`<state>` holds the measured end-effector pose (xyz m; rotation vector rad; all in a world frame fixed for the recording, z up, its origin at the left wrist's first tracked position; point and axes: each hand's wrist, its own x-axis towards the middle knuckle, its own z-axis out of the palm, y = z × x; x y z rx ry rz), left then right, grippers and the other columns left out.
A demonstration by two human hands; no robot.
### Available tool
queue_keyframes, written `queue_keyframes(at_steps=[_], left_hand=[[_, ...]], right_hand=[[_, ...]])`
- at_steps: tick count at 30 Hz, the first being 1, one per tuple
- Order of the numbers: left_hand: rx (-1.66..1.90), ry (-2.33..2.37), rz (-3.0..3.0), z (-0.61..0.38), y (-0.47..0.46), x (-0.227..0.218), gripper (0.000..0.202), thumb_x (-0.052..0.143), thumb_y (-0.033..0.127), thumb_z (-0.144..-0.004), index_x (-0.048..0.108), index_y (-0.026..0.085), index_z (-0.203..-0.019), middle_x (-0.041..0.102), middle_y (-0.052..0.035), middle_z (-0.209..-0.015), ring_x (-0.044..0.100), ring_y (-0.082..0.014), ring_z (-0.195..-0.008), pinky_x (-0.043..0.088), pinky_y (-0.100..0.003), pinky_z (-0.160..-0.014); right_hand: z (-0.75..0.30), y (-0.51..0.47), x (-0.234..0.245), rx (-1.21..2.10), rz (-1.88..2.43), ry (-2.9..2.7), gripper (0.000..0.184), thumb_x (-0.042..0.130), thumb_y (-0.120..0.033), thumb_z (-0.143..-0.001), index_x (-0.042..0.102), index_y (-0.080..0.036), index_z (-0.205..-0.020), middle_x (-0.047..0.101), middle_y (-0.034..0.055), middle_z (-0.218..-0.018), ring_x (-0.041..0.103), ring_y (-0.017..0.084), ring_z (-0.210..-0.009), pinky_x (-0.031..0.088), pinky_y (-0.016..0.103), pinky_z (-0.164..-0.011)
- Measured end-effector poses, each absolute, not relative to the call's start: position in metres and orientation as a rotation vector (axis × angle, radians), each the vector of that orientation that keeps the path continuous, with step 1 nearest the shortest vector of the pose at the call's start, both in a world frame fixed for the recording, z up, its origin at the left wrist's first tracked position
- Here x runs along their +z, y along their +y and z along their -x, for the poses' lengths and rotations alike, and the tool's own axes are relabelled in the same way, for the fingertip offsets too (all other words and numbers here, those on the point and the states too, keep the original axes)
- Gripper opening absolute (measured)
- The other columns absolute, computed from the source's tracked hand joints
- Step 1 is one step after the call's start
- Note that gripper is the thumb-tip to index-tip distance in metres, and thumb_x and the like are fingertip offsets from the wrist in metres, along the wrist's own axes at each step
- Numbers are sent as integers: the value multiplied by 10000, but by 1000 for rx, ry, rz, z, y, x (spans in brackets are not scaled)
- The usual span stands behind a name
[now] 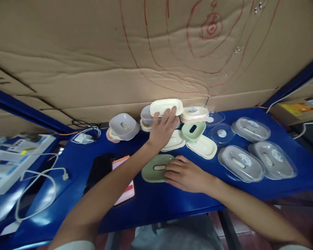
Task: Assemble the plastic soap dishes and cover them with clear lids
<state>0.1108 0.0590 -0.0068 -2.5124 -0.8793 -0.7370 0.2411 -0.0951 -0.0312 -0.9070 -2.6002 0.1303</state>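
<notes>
My left hand (162,130) reaches to the back of the blue table (156,201), its fingers closed on the edge of a cream oval tray (165,105) that tops a stack. My right hand (186,173) lies with fingers stretched out on the right end of a green oval tray (154,169) near the front. Around them lie more trays: a green one (193,131), a cream one (201,147), and a grey one (123,126).
Three lidded grey soap boxes (241,163) and loose clear lids (221,133) lie at the right. A phone (123,180) and a dark phone (98,171) sit at front left, with white cables (39,187) and a charger (83,137). A cardboard wall (146,52) stands behind.
</notes>
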Motion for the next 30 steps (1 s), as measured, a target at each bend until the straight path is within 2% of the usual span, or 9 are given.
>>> queue_keyframes(at_steps=[3,6,9,16,20,22,25,27,30], left_hand=[[-822,-892,2587,-122,67,-6,279,484,107,-1023,732,194,-1118,582,-185,-1592,531,-381,-1490,295,-730,-1252],[-868,-940,2600,-125,68,3,146,580,152,-989,722,184,-992,626,-198,-1517,553,-390,-1455,262,-729,-1257],[-948,-988,2614,-123,65,15,50,678,224,-958,715,195,-975,636,-178,-1476,567,-382,-1405,266,-682,-1246],[-1163,-1104,2704,-113,65,42,169,708,399,-1008,745,253,-1086,551,-127,-1542,502,-357,-1405,317,-568,-1195],[-1499,-1175,2714,-108,72,58,168,810,390,-932,770,251,-1016,636,-83,-1296,597,-270,-1173,440,-454,-1070],[-1705,-1167,2863,-104,73,63,152,795,368,-936,745,236,-993,670,-37,-1049,616,-185,-918,501,-351,-898],[-1949,-1163,3175,-95,67,64,207,770,402,-957,669,221,-974,665,18,-831,558,-114,-670,460,-252,-646],[-2081,-1212,3268,-87,59,60,287,795,451,-944,624,220,-959,706,13,-829,607,-112,-669,463,-234,-611],[-2291,-1337,3256,-68,42,50,347,837,471,-921,598,223,-964,780,-21,-897,719,-142,-758,531,-249,-664]], right_hand=[[-241,-94,-31,135,910,-2603,281,542,-347,-1123,765,-183,-1083,796,63,-1092,675,199,-1048,422,370,-949],[-241,-94,-32,136,916,-2611,298,521,-346,-1131,761,-185,-1056,794,54,-1092,669,196,-1038,414,369,-943],[-241,-94,-33,154,914,-2606,300,515,-347,-1134,753,-186,-1048,790,53,-1112,664,189,-1038,413,371,-943],[-242,-94,-33,207,936,-2594,326,491,-367,-1145,756,-186,-1089,784,38,-1150,665,186,-1071,414,376,-961],[-243,-93,-31,232,940,-2587,313,496,-363,-1145,752,-186,-1120,788,49,-1163,672,191,-1096,423,379,-980],[-243,-92,-31,234,937,-2579,313,498,-363,-1144,751,-180,-1131,789,54,-1165,674,198,-1108,433,381,-991],[-245,-92,-33,249,932,-2555,323,490,-376,-1145,738,-174,-1190,786,68,-1187,679,206,-1119,460,383,-997],[-245,-92,-34,270,941,-2525,323,504,-391,-1139,720,-174,-1240,781,82,-1207,681,210,-1135,483,380,-995],[-247,-92,-37,247,936,-2455,308,537,-387,-1126,696,-166,-1270,773,97,-1219,690,215,-1145,521,375,-985]])
